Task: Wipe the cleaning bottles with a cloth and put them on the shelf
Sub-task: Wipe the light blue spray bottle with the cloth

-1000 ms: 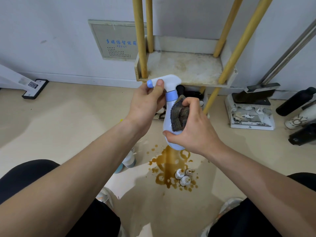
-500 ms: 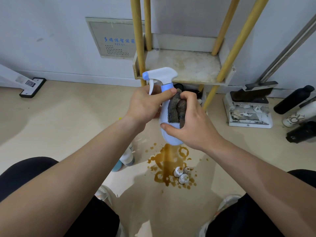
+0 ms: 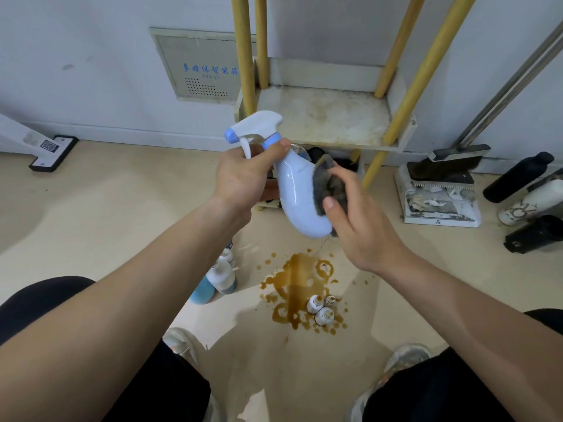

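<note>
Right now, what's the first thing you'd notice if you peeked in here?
A pale blue spray bottle tilted in mid-air at the centre: the left hand grips its neck, the right hand presses a dark cloth to its side. Right below, a brown puddle lies on the floor around three tiny bottles.

A pale grey wall (image 3: 91, 41) runs behind both hands, with a white skirting board (image 3: 122, 133) at its foot. Beyond the left hand (image 3: 243, 178) a recessed panel (image 3: 201, 65) sits in the wall (blue characters and a patch of vent holes on it). Just past the hands stands a low shelf (image 3: 329, 117), its white board stained, carried on yellow posts (image 3: 242, 56). The floor (image 3: 106, 208) is smooth beige under soft shadows. Below the right hand (image 3: 356, 220) a brown spill (image 3: 295, 278) spreads across it.
</note>
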### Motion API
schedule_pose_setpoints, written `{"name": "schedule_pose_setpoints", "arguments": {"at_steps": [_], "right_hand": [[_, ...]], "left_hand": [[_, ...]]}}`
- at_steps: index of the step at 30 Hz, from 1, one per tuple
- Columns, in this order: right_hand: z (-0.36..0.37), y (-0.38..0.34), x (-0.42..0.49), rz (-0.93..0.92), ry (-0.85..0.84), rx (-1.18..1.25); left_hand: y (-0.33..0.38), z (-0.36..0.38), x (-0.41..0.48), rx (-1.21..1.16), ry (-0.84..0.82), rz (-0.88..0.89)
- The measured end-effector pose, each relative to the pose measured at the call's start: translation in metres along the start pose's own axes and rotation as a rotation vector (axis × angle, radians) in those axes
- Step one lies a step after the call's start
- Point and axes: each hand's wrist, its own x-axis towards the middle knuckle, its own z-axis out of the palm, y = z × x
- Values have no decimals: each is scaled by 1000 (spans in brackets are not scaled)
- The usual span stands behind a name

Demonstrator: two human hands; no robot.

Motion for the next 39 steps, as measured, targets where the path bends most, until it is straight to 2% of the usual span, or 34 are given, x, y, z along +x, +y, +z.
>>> {"name": "schedule_pose_setpoints", "arguments": {"at_steps": [2, 4, 9, 11, 17, 19, 22, 26, 31, 37, 39], "right_hand": [[-3, 2, 6, 126, 8, 82], [-3, 2, 7, 148, 6, 77], [15, -10, -6, -95, -57, -340], [12, -11, -4, -165, -58, -407], [-2, -10, 12, 57, -15, -99], [6, -17, 8, 29, -18, -204], [18, -26, 0, -37, -8, -515], [25, -25, 2, -35, 84, -599], [25, -22, 8, 4, 87, -509], [-3, -21, 24, 129, 9, -101], [-10, -22, 26, 112, -26, -15]], "left_hand": [[-2, 3, -4, 0, -35, 13], [-4, 6, -7, -14, -43, 22], [-8, 8, -7, -11, -27, 61], [-7, 9, -9, -5, -31, 74], [-10, 11, -11, -15, -45, 107], [-12, 11, -12, -7, -31, 112], [-16, 12, -13, 28, 18, 112], [-20, 17, -17, 47, 26, 113], [-18, 18, -21, 161, -21, 132], [-3, -1, -23, 244, -260, 172], [3, -10, -18, 237, -257, 200]]}}
